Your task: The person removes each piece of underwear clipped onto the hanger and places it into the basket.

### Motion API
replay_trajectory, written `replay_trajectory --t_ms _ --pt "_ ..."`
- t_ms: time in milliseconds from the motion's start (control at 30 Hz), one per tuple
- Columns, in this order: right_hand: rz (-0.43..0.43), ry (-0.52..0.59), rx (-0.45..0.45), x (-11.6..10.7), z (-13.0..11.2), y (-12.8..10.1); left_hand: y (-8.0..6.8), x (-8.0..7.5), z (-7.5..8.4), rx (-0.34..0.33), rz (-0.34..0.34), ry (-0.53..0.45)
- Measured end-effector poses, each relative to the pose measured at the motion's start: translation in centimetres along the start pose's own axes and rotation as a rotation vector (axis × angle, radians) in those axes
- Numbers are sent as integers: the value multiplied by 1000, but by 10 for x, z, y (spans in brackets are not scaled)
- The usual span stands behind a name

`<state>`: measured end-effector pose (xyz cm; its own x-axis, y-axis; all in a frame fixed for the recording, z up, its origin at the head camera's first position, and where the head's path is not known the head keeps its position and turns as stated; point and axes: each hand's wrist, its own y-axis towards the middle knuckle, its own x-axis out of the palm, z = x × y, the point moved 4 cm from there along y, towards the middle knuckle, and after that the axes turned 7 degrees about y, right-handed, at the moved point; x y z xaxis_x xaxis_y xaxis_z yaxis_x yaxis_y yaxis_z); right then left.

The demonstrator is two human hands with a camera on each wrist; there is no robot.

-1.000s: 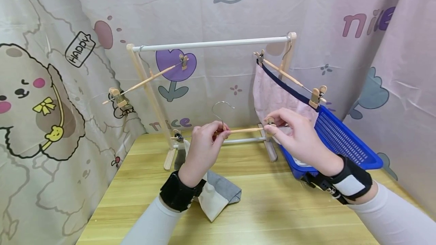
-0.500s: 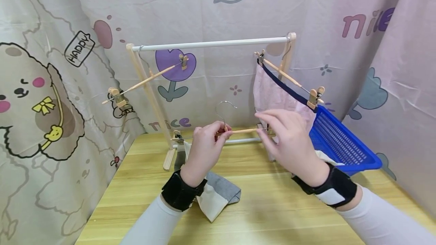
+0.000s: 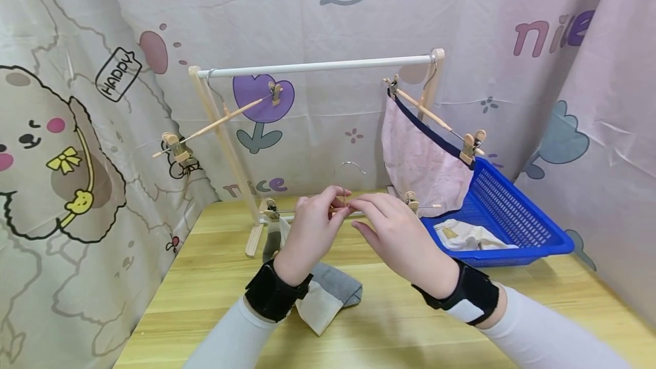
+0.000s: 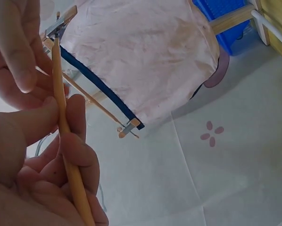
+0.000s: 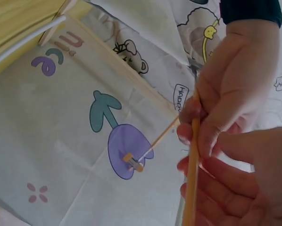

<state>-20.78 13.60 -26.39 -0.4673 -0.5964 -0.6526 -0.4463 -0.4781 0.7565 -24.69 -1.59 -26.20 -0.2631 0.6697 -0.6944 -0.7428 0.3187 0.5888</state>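
In the head view my left hand (image 3: 318, 226) pinches the wooden bar of a clip hanger (image 5: 192, 160), whose wire hook points up. My right hand (image 3: 397, 232) is beside it at the middle of the bar. In the right wrist view its fingers (image 5: 226, 188) lie behind the bar, with the thumb held apart from it. A grey and white cloth (image 3: 333, 286) hangs from the hanger's left clip (image 3: 270, 208) and trails onto the table, partly hidden by my left hand. The right clip (image 3: 411, 200) has no cloth in it.
Behind my hands stands a small drying rack (image 3: 318, 65). A bare clip hanger (image 3: 225, 121) hangs at its left, and one with a pink garment (image 3: 422, 158) at its right. A blue basket (image 3: 512, 209) with a whitish cloth (image 3: 466, 236) in it stands right on the wooden table (image 3: 435, 335).
My right hand has left the hanger's right clip and moved left along the bar to my left hand. The hanger has shifted slightly right.
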Motion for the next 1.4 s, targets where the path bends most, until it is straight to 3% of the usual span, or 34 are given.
replay_trajectory --t_ms 267,500,800,967,1167,1300,1400 --pt "-4 -55 68 10 3 -2 -1 3 2 -23 -58 -21" --pt "5 -15 95 14 7 -7 -3 5 2 -29 -103 -29" --pt "17 34 171 12 10 -14 -6 6 3 -2 -94 -17" --pt "71 76 196 11 12 -18 -11 -9 8 37 12 -32" --pt "128 96 234 7 15 -22 -13 -38 4 103 298 -38" --pt "145 94 280 6 18 -25 -14 -54 -7 42 428 -51" --pt "152 100 318 4 19 -28 -12 -60 -18 -27 406 -62"
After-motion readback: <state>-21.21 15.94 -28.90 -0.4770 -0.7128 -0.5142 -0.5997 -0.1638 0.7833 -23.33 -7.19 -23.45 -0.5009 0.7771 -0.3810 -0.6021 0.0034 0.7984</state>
